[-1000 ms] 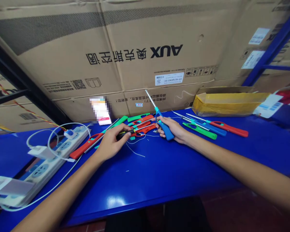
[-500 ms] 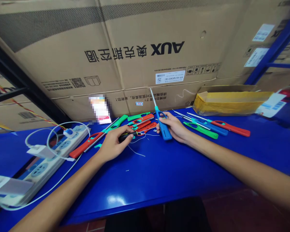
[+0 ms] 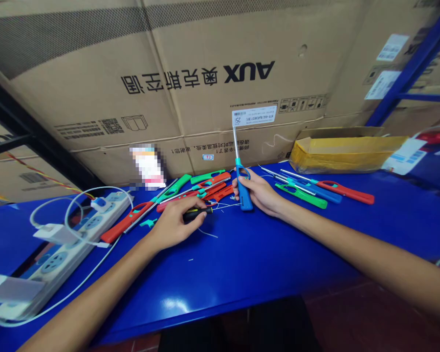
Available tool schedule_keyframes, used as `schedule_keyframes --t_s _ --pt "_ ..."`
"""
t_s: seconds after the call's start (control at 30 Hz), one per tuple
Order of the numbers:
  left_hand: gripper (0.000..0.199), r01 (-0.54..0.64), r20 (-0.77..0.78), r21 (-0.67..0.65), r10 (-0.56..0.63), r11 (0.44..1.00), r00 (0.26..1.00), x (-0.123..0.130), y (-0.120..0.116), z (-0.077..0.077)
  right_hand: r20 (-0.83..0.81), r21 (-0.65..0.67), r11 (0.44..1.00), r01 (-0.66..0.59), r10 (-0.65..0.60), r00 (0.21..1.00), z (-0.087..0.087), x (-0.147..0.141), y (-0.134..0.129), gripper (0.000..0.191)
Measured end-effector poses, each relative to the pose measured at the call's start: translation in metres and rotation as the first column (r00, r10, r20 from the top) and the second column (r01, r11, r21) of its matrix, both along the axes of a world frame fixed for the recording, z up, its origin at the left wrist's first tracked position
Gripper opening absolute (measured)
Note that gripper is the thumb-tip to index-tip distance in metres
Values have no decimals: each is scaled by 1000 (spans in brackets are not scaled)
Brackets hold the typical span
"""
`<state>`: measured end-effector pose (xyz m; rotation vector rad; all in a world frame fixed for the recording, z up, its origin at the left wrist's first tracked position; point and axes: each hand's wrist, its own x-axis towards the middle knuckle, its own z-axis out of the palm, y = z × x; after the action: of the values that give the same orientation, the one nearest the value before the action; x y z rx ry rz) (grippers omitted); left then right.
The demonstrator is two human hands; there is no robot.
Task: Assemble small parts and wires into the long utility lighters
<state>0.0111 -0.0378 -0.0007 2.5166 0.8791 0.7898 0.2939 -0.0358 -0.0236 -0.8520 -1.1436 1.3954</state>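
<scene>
A blue lighter with a long metal tube stands nearly upright in my right hand, its fingers wrapped round the handle. My left hand is closed on a black and yellow screwdriver, whose thin shaft points right toward the lighter's lower end. Beyond my left hand lie a red lighter, a green lighter and an opened red casing. Right of my right hand rest a green lighter and a red lighter, with a blue one partly under them.
A white power strip with plugs and cables lies at the left. A lit phone, blurred out, leans against the large cardboard box behind. At the back right is a yellow-taped carton on the blue table.
The blue lighter has turned more upright in my right hand. The screwdriver in my left hand has moved slightly right and down, its shaft now reaching to the lighter's lower end. The view has shifted slightly.
</scene>
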Motion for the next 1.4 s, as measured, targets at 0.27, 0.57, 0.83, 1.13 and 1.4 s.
schedule_keyframes --t_s 0.27,0.57,0.83,1.13,1.4 --pt "17 16 5 -20 -16 1000 1000 1 0 -5 4 -11 1000 7 -7 1000 5 0 -5 41" --pt "17 23 15 10 -23 1000 1000 -2 -2 1 -69 -31 999 -29 27 997 8 2 -6 34" --pt "15 44 9 76 -45 996 999 -4 -1 2 -86 -35 999 -41 38 996 10 3 -6 38" --pt "15 -52 -51 91 57 995 997 -7 12 -8 47 -3 1000 3 -3 999 7 6 -5 38" --pt "15 -28 -82 111 38 993 996 -9 14 -6 330 85 992 -97 63 942 -6 4 -1 55"
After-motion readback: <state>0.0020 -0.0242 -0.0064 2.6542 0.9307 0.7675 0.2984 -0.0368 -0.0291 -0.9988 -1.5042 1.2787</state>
